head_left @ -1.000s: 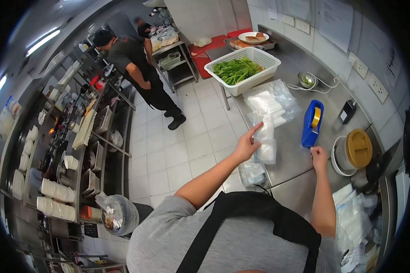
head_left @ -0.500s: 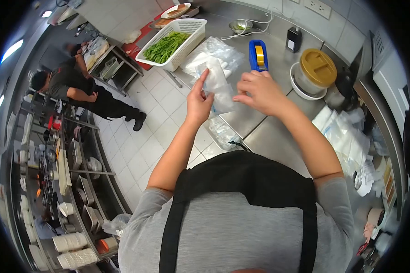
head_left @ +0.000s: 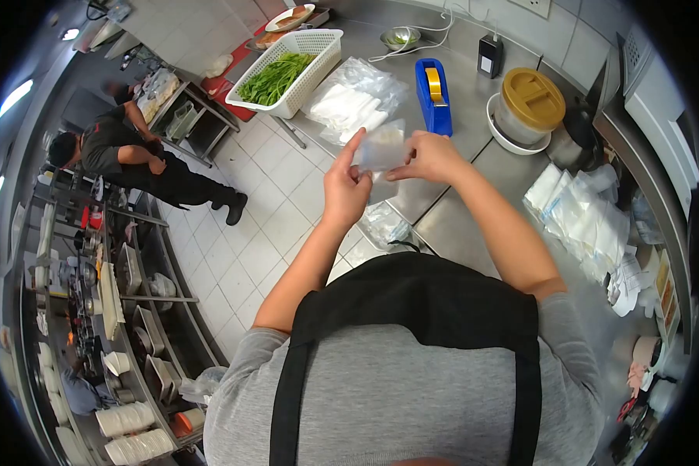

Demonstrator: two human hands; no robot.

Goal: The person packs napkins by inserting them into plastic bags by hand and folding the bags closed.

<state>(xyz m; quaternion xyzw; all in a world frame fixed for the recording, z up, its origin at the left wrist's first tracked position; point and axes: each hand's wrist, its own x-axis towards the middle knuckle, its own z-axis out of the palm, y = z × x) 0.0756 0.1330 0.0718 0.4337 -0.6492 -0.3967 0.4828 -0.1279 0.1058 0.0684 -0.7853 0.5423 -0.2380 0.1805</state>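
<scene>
A small translucent plastic bag (head_left: 384,147) is held between both hands above the steel counter's near edge. My left hand (head_left: 346,185) grips its left side, with the index finger pointing up along it. Fingers of my right hand (head_left: 431,158) pinch its right side. Just beyond the right hand stands a blue tape dispenser (head_left: 435,101) with a yellow roll. A pile of clear and white plastic bags (head_left: 353,101) lies behind the held bag. More wrapped bags (head_left: 387,224) lie below the hands at the counter's edge.
A white basket of green vegetables (head_left: 287,74) is at the back left, near a metal bowl (head_left: 400,38). A container with a gold lid (head_left: 530,101) stands right. Plastic bags (head_left: 586,221) lie farther right. Another person (head_left: 116,147) stands left, by shelves.
My right hand has moved from the tape dispenser to the bag and now grips its right side. The bag is folded shorter between the hands. The view has swung right.
</scene>
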